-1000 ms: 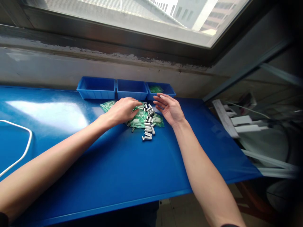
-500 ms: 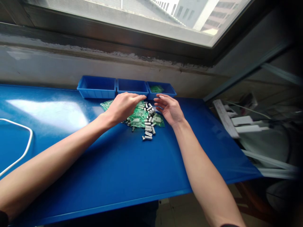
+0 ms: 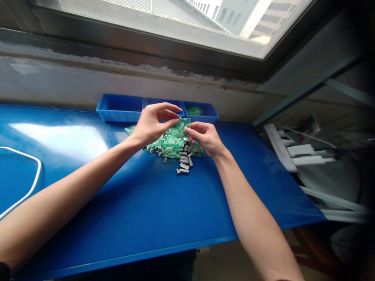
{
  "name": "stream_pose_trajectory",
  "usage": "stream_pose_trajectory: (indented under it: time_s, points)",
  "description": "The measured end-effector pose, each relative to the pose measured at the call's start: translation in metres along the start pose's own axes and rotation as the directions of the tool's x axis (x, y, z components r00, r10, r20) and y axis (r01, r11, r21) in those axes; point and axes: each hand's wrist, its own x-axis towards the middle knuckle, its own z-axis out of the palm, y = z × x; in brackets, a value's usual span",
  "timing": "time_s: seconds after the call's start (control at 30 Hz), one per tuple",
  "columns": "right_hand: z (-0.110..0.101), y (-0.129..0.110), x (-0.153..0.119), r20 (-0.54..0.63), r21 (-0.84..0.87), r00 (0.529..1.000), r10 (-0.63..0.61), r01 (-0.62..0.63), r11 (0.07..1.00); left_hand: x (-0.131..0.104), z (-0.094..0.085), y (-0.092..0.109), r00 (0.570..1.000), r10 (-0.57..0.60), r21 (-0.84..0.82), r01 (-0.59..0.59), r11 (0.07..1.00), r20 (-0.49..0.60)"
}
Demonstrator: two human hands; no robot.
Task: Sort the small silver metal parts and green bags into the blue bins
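Head view: right hand (image 3: pixel 208 139) now pinches one green bag (image 3: pixel 182 126) above the pile (image 3: pixel 170 146); left hand (image 3: pixel 151 123) at its left, grip unclear.

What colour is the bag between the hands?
The bag is see-through green, best seen in the head view.

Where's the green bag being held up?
The green bag is mid-picture in the head view, between the left hand and right hand, in front of the blue bins.
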Motion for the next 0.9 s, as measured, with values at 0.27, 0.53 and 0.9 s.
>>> stream_pose_trajectory:
  time_s: [0.27, 0.53, 0.9]
  points:
    - [0.000, -0.001, 0.000, -0.016, -0.032, 0.999, -0.039, 0.039, 0.999, -0.003, 0.000, -0.004, 0.986, -0.134, 0.008, 0.134, 0.991, 0.104]
    - [-0.001, 0.003, 0.006, -0.203, 0.100, 0.978, 0.052, -0.032, 0.994, -0.006, -0.002, -0.011, 0.992, -0.097, 0.227, 0.077, 0.971, 0.078]
    - [-0.005, 0.007, 0.011, -0.313, 0.357, 0.948, 0.057, 0.062, 0.932, -0.013, -0.003, -0.010, 0.844, -0.063, 0.625, -0.342, 0.702, 0.533]
